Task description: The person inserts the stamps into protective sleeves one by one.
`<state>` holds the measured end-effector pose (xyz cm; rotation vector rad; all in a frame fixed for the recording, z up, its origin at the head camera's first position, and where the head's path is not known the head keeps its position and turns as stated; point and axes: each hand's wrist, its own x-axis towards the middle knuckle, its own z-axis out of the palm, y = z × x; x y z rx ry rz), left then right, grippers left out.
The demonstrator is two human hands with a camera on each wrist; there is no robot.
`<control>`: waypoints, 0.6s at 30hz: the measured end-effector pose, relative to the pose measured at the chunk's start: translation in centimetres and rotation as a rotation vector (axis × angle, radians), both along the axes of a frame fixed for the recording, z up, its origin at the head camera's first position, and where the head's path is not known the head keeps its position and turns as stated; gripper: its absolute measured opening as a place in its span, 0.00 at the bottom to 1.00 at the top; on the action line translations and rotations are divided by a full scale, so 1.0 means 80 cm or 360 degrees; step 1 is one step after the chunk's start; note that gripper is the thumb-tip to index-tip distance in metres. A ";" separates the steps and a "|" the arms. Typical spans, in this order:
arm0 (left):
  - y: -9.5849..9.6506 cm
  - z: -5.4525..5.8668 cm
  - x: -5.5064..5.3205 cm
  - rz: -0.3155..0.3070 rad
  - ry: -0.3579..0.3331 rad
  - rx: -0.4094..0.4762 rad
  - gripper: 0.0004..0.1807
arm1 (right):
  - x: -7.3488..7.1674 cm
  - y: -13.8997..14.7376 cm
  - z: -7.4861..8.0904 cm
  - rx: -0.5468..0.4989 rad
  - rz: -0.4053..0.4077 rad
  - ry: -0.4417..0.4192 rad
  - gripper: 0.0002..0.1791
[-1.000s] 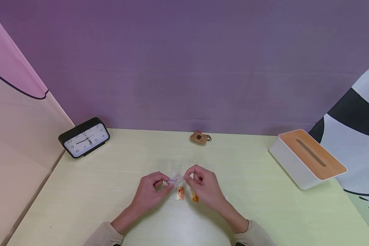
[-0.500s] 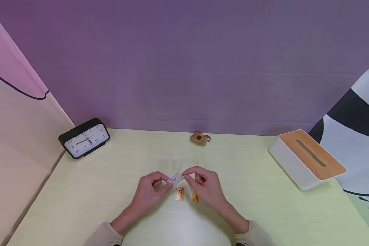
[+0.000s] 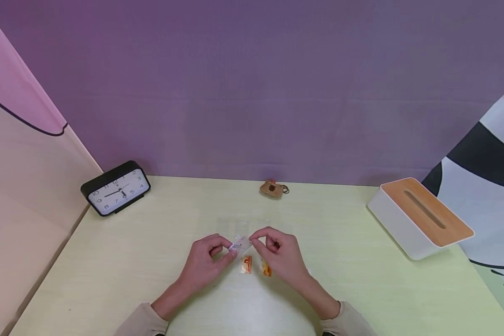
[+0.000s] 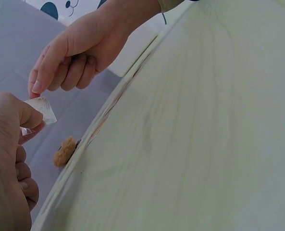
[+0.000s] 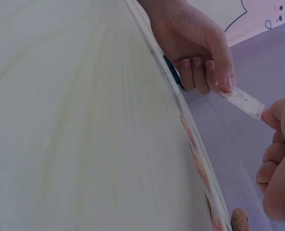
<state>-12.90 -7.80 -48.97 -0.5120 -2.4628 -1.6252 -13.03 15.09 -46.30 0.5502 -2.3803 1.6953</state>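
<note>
A small whitish, see-through packet (image 3: 241, 245) with printing on it is stretched between both hands above the table. My left hand (image 3: 205, 262) pinches its left end between thumb and index finger. At its upper right corner, the thumb and index finger of my right hand (image 3: 282, 255) pinch the edge. In the right wrist view the packet (image 5: 245, 103) looks flat and tilted. Below the hands lie an orange-and-white packet (image 3: 246, 264) and a yellow-orange packet (image 3: 266, 268), the second partly hidden by my right hand. Faint clear plastic (image 3: 241, 227) lies just beyond the hands.
At the back left stands a black-framed clock (image 3: 118, 190). A small brown pouch-like trinket (image 3: 271, 188) with a ring lies near the table's back edge. On the right is a white tissue box (image 3: 396, 228) with a wooden lid.
My right hand has shifted very slightly to the left, and a little more of the yellow-orange packet shows. Both hands keep their pinch on the whitish packet.
</note>
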 end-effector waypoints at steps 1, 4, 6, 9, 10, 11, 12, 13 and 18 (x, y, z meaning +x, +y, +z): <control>0.000 0.000 0.000 -0.0005 0.0007 -0.0005 0.08 | 0.000 0.000 0.000 0.0011 -0.0004 -0.0009 0.06; -0.001 0.001 0.000 -0.0016 0.0033 -0.0015 0.09 | 0.000 0.000 0.000 0.0046 -0.0017 -0.0053 0.06; -0.001 0.001 0.000 -0.0021 0.0047 -0.0016 0.09 | 0.000 0.000 0.000 0.0057 -0.0018 -0.0093 0.07; -0.001 0.001 0.000 -0.0031 0.0064 -0.0014 0.09 | 0.000 0.001 0.000 0.0052 -0.0016 -0.0152 0.06; -0.001 0.001 0.000 -0.0035 0.0067 -0.0017 0.08 | -0.001 0.001 0.001 0.0049 -0.0013 -0.0167 0.06; -0.001 0.001 0.000 -0.0039 0.0069 -0.0022 0.08 | 0.000 0.001 0.001 0.0043 -0.0015 -0.0186 0.05; -0.001 0.001 0.000 -0.0043 0.0069 -0.0027 0.08 | -0.001 0.001 0.001 0.0040 -0.0012 -0.0200 0.05; -0.001 0.002 0.000 -0.0046 0.0068 -0.0035 0.08 | 0.000 0.001 0.002 0.0042 -0.0013 -0.0213 0.04; -0.001 0.003 0.000 -0.0042 0.0047 -0.0094 0.06 | 0.001 -0.001 0.003 0.0068 -0.0008 -0.0276 0.03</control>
